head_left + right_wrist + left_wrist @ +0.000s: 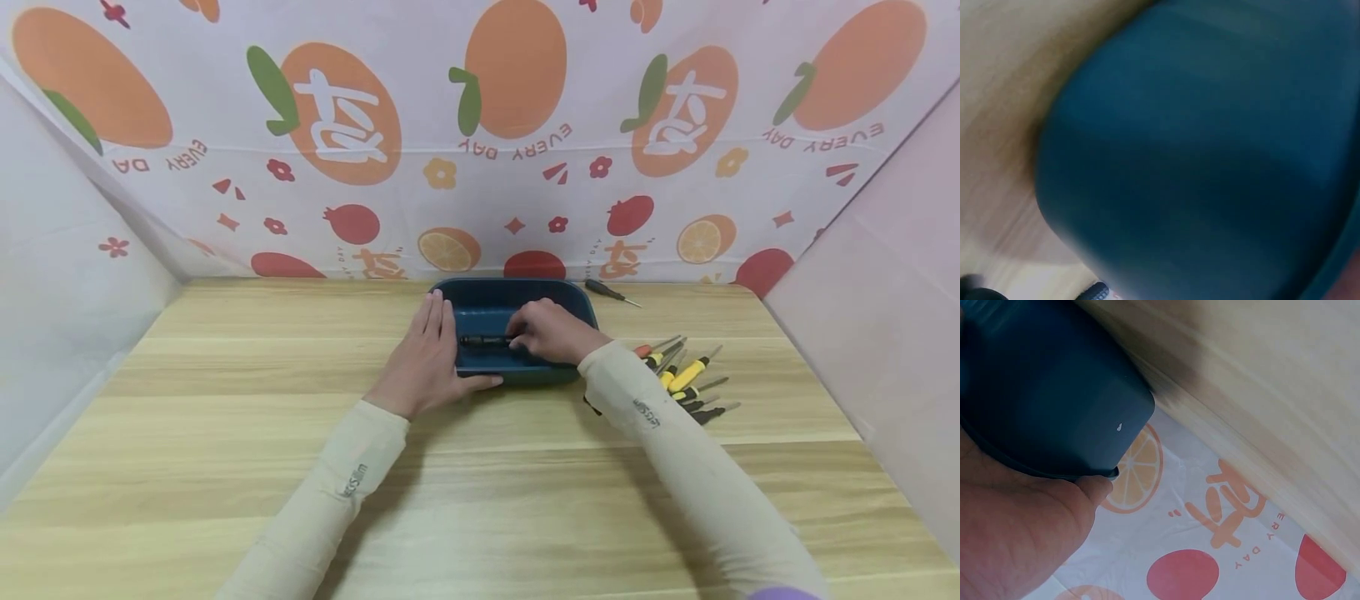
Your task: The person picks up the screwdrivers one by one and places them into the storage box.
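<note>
A dark blue plastic bin [517, 377] stands against the back of the table. My left hand [422, 358] lies along its left side, fingers straight at the rim and thumb stretched along the front wall. In the left wrist view, part of that hand [1029, 519] sits right at the bin's rim [1041, 474]. My right hand [551, 329] reaches into the bin and pinches a black-handled screwdriver [483, 341], which lies sideways low inside; my fingers hide its right end. The right wrist view is mostly filled by the bin's outer wall [1197, 137].
Right of the bin lies a pile of screwdrivers [686, 379] with yellow, black and orange handles, partly behind my right sleeve. A lone black screwdriver [611, 292] lies at the back edge. Patterned cloth [517, 192] hangs behind the wooden table [262, 400].
</note>
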The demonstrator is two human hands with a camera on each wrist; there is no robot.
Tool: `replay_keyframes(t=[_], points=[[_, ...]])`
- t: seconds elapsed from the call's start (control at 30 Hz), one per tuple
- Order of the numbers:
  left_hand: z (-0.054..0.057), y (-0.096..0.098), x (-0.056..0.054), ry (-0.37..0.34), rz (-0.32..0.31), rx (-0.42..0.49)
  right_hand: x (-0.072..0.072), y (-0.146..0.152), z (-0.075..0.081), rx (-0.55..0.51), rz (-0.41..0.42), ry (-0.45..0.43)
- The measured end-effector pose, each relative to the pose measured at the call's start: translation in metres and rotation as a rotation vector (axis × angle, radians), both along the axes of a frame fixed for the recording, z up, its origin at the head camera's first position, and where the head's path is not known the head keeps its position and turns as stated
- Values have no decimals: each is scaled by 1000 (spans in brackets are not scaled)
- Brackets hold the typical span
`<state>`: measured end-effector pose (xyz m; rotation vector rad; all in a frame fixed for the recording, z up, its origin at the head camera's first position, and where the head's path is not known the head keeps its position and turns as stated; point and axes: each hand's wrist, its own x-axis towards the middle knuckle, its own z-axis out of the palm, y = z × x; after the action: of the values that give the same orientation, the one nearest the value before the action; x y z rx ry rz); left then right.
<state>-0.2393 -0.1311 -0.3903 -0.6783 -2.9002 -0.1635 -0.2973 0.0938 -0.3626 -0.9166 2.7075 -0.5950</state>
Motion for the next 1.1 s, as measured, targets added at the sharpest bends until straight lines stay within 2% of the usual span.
replay_keyframes(t=[0.4, 0.7, 1.1], points=[[1, -1, 2, 20, -3, 6, -2, -3, -9, 3, 39, -46], [-1, -1, 1, 26, -9, -9, -4, -4, -14, 1, 34, -98], [-1, 0, 3, 18, 2, -3, -3, -2, -14, -21, 56, -133]])
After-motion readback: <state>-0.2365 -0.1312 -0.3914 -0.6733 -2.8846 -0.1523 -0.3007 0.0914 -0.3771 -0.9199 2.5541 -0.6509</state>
